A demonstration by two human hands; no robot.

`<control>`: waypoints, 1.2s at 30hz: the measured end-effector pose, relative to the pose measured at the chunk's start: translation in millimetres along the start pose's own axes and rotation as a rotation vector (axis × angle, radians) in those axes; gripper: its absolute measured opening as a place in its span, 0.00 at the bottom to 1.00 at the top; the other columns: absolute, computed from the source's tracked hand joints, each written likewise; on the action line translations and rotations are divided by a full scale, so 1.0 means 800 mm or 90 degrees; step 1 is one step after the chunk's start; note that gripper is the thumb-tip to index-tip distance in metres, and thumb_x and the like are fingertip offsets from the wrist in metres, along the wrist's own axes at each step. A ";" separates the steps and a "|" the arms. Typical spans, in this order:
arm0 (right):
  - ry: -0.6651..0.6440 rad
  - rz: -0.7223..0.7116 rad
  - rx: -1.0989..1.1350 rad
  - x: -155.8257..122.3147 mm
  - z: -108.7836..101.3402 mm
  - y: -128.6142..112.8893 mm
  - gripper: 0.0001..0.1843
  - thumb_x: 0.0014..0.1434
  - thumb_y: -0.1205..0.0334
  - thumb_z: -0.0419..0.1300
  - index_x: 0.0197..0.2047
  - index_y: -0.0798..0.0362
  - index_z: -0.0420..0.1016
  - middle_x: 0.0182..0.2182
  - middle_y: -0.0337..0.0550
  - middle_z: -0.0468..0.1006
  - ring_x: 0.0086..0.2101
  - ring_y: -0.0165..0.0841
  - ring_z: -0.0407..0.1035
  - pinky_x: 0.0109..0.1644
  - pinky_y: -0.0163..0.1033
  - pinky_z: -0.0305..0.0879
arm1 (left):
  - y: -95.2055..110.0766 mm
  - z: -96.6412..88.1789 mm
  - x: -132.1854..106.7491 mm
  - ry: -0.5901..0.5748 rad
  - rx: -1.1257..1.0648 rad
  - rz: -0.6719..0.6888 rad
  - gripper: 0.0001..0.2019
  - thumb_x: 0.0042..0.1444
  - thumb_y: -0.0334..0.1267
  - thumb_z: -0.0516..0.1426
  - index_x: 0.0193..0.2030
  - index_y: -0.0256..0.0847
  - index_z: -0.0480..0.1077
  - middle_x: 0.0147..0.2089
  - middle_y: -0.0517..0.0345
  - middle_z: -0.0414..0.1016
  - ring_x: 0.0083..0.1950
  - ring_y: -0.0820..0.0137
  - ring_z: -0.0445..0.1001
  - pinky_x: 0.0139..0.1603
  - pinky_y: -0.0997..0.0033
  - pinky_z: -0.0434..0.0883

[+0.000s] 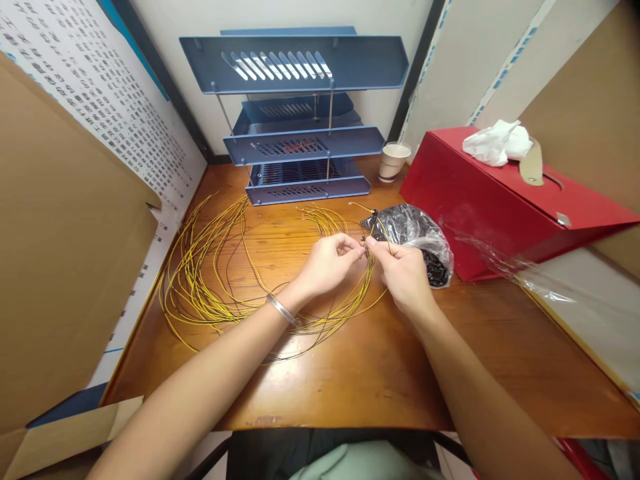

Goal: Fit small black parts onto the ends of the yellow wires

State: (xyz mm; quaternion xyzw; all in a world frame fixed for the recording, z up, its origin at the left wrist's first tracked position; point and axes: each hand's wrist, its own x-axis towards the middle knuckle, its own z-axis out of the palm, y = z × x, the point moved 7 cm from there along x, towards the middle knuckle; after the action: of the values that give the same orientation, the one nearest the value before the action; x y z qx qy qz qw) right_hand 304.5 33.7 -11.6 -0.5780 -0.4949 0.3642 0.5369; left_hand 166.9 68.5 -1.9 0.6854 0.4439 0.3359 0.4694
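In the head view, my left hand (333, 263) and my right hand (406, 270) meet over the table with fingertips pinched. Between them is a small black part (364, 241) at the end of a thin wire; its exact kind is too small to make out. A bundle of thin yellow and black wires (200, 300) lies in wide loops to the left and runs beneath my left forearm to my right hand. Another black piece (375, 215) sits on a wire just beyond my fingers. Right behind my right hand rests a clear plastic bag (425, 230) of small black parts.
A blue three-tier tray rack (300, 143) stands at the back, with a paper cup (395, 160) beside it. On the right is a red box (465, 200) topped by crumpled tissue (497, 142). Cardboard (65, 220) borders the wooden table (340, 400) on the left.
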 end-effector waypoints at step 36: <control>-0.257 0.125 0.211 -0.018 0.034 -0.010 0.17 0.57 0.48 0.65 0.33 0.54 0.69 0.16 0.34 0.69 0.14 0.19 0.46 0.17 0.29 0.36 | 0.053 -0.233 0.019 0.455 -0.415 0.040 0.04 0.70 0.38 0.50 0.41 0.45 0.60 0.35 0.66 0.69 0.29 0.79 0.60 0.32 0.74 0.61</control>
State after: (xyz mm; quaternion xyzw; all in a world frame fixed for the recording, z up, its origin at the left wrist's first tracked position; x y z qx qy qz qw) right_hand 273.3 26.1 -9.8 -0.4432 -0.4671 0.5986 0.4766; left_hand 22.0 139.8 100.9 0.3573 0.4282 0.6861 0.4672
